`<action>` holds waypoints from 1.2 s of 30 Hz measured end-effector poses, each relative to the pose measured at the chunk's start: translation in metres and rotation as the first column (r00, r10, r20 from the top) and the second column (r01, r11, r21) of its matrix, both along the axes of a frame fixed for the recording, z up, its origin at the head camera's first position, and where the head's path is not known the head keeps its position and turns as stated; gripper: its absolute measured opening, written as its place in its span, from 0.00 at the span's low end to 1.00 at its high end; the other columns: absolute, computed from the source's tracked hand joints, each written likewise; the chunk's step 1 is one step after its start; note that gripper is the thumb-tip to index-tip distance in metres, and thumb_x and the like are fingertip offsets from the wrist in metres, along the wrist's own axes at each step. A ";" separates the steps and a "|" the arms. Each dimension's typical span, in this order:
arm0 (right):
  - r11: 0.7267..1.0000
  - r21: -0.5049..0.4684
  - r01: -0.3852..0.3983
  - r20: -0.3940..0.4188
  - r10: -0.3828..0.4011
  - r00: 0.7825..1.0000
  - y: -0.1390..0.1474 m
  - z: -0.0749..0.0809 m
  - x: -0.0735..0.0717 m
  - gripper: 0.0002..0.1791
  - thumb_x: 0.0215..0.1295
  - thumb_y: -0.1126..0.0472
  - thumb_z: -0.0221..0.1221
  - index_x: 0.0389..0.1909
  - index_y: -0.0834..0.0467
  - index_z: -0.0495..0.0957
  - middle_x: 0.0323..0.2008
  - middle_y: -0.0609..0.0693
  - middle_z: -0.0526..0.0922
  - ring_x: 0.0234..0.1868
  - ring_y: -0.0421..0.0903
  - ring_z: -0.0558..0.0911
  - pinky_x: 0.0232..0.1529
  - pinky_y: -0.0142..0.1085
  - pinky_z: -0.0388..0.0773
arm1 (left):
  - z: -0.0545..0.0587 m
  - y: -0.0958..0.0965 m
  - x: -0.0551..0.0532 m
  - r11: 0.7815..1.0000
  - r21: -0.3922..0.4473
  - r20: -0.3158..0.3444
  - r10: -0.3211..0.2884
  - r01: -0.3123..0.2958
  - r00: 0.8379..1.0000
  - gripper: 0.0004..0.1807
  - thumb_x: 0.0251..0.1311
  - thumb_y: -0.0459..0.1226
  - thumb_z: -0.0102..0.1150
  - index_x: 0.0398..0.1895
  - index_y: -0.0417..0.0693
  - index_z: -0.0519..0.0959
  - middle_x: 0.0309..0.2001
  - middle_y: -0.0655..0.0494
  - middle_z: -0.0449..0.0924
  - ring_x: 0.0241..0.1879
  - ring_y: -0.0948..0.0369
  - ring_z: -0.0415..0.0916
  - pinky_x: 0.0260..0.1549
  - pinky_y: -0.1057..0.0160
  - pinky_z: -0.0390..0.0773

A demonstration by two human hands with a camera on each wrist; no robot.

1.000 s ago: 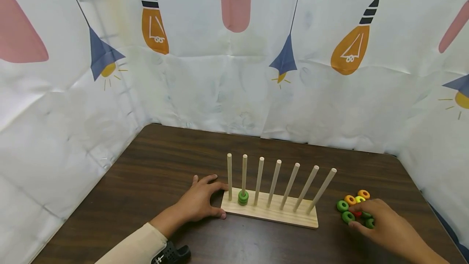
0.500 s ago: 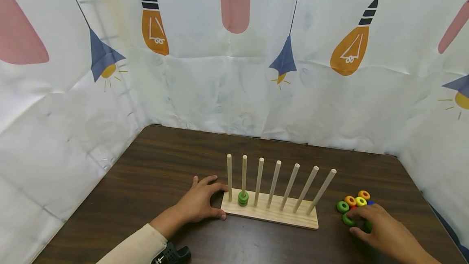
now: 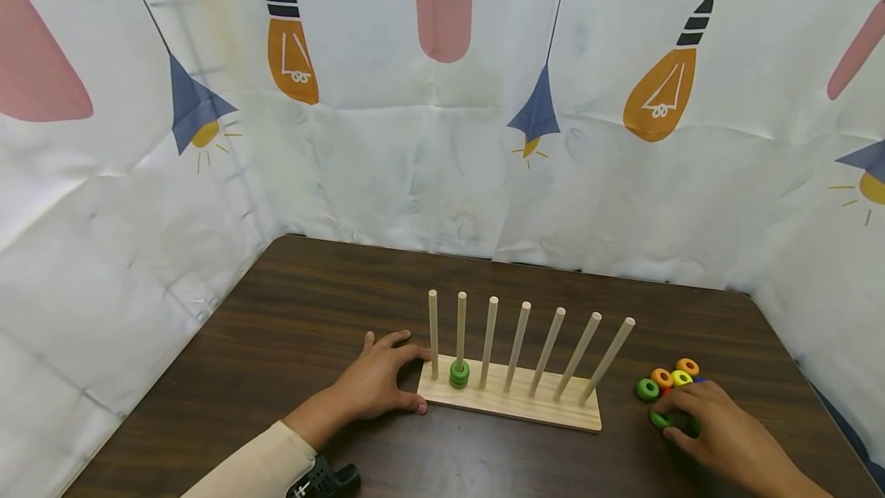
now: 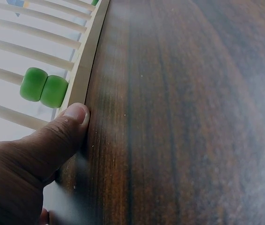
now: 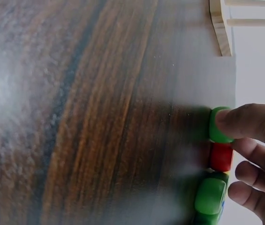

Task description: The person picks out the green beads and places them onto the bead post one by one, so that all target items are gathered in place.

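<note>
My left hand (image 3: 379,379) holds the left end of a wooden peg stand (image 3: 512,404), thumb at the front edge and fingers behind. The stand has several upright pegs in a row. Two green beads (image 4: 43,87) are stacked on the second peg from the left. Off the stand's right end, my right hand (image 3: 722,425) pinches a green bead (image 5: 220,124) between thumb and index finger, low at the table. Its other fingers curl close by a red bead (image 5: 221,157) and another green bead (image 5: 210,195).
Beyond the right hand lie loose beads on the dark wooden table (image 3: 332,283): a green bead (image 3: 648,389), two orange ones, a yellow bead (image 3: 681,379) and a partly covered blue one. A white sheet (image 3: 387,175) with printed lamps hangs behind. A black strapped device (image 3: 322,479) sits at the left wrist.
My right hand has drawn back slightly, uncovering the yellow bead, and its thumb and index finger have closed on the near green bead. The left hand and the peg stand have stayed put.
</note>
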State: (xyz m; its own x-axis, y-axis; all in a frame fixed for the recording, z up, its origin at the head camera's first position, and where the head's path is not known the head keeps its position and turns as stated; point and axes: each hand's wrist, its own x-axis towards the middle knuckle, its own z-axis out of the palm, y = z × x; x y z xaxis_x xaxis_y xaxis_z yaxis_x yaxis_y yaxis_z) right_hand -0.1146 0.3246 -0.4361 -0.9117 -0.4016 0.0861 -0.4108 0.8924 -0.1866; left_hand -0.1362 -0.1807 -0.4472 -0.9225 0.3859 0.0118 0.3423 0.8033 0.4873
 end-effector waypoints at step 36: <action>0.950 -0.183 -0.251 -0.412 0.158 0.897 -0.029 0.102 -0.022 0.29 0.36 0.69 0.79 0.41 0.45 0.82 0.42 0.37 0.83 0.46 0.33 0.72 0.42 0.24 0.67 | 0.001 0.001 0.000 1.000 -0.001 -0.006 0.003 -0.003 1.000 0.37 0.44 0.55 0.82 0.61 0.59 0.81 0.69 0.41 0.70 0.74 0.43 0.60 0.68 0.24 0.42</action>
